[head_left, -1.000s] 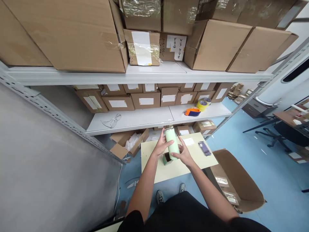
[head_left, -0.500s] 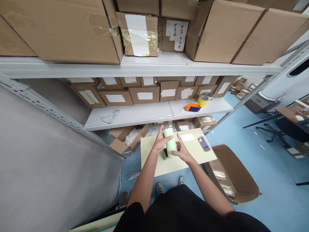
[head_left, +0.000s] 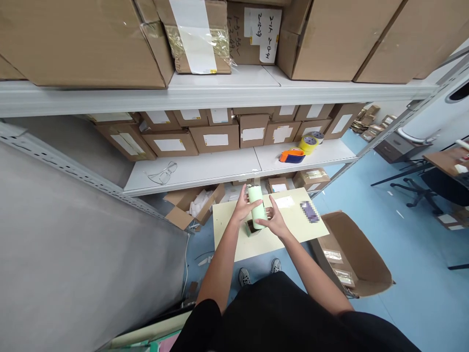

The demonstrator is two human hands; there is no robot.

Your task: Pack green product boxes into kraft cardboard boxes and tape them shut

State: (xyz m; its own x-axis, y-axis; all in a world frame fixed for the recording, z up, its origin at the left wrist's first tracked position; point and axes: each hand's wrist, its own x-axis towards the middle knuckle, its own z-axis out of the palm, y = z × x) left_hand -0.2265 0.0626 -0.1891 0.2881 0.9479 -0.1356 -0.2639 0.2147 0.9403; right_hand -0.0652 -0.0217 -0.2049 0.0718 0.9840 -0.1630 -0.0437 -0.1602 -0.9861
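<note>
Between my two hands is a pale green tumbler (head_left: 257, 209), tilted slightly, above a light-coloured tabletop (head_left: 227, 244). My left hand (head_left: 243, 208) grips its upper left side, the thumb lying across the front. Lower on the right, my right hand (head_left: 275, 221) grips it with the thumb near its base. Behind and below the tumbler stands a small green box (head_left: 251, 230), dark inside and partly hidden. A white paper (head_left: 285, 202) and a pixelated purple object (head_left: 309, 211) lie on the tabletop to the right.
A shelf rack (head_left: 205, 168) with several cardboard boxes rises ahead. On its middle shelf are glasses (head_left: 163, 174), an orange and blue tape dispenser (head_left: 292, 156) and yellow tape (head_left: 308, 144). Open cartons stand at the left (head_left: 200, 205) and right (head_left: 366, 259) of the table.
My view has shifted slightly, so the shelves sit higher in the picture. Both hands still hold the tumbler, which is turned a little; more of the small green box's dark inside shows.
</note>
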